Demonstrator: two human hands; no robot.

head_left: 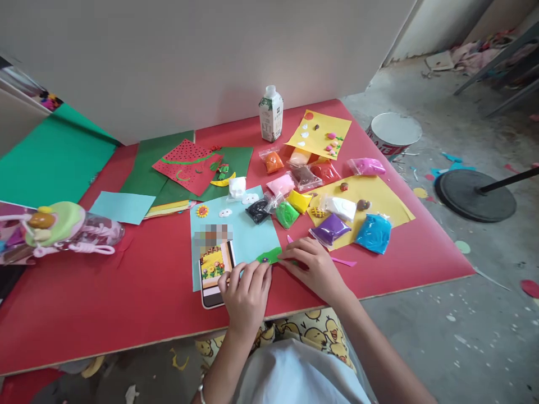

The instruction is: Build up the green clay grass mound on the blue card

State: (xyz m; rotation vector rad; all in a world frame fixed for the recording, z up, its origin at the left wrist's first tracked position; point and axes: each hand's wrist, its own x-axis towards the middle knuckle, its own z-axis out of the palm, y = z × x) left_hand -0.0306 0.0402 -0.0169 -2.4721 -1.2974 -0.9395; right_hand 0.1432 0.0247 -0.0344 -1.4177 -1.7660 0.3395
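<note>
A flattened strip of green modelling clay (pixel 273 255) with a small dark purple spot lies at the lower right corner of a light blue paper (pixel 248 230). My right hand (pixel 314 266) has its fingertips closed on the strip's right end. Bent and close together, the fingers of my left hand (pixel 248 286) press at its lower left edge; their tips are partly hidden. Beside my left hand, a phone (pixel 216 275) showing a picture of flowers rests on the paper. A clay sunflower (pixel 202 210) and white clay clouds (pixel 225 213) decorate the blue paper. Pink modelling tools (pixel 344 262) lie beyond my right hand.
Bags of coloured clay, including purple (pixel 330 229) and blue (pixel 373 233), lie beyond my hands. A carton bottle (pixel 271 115) stands near the wall. Decorated red paper (pixel 185 168) lies left, near a clear bottle (pixel 101 230). A bucket (pixel 393 132) stands on the floor.
</note>
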